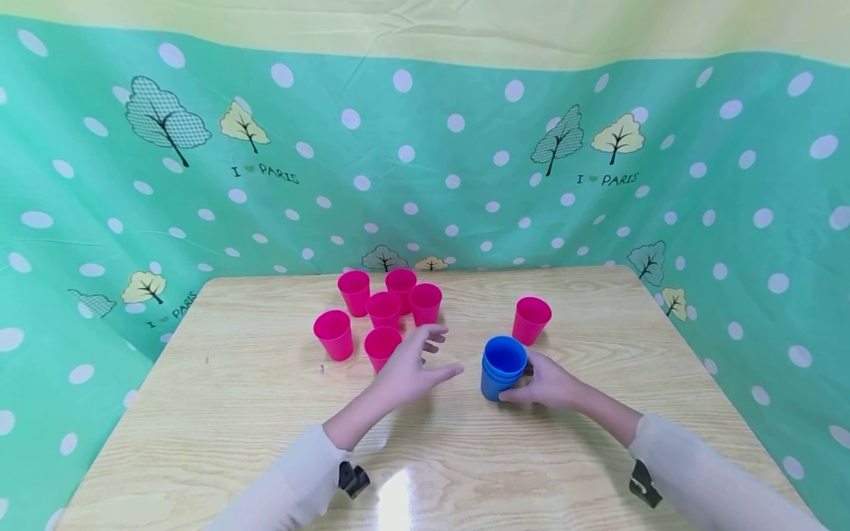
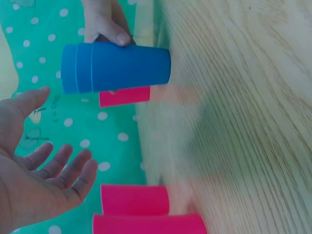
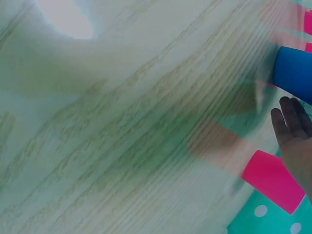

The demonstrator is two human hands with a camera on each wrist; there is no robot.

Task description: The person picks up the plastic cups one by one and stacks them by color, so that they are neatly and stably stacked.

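Blue plastic cups [image 1: 496, 380], nested in one upright stack with three rims showing, stand right of the table's middle. My right hand [image 1: 550, 381] holds the stack from its right side, thumb at the front and fingers partly hidden behind. In the left wrist view, that thumb lies against the blue cups [image 2: 117, 66]. My left hand [image 1: 408, 369] is held to the left of the stack, apart from it, fingers spread and holding nothing. Just behind the left hand is a pink cup [image 1: 382, 345], partly covered by it.
Several more pink cups [image 1: 333, 335] stand upright in a loose group at the back left. A single pink cup [image 1: 531, 321] stands behind the blue stack. The wooden table [image 1: 219, 413] is bordered at the back and sides by a green dotted cloth [image 1: 425, 184].
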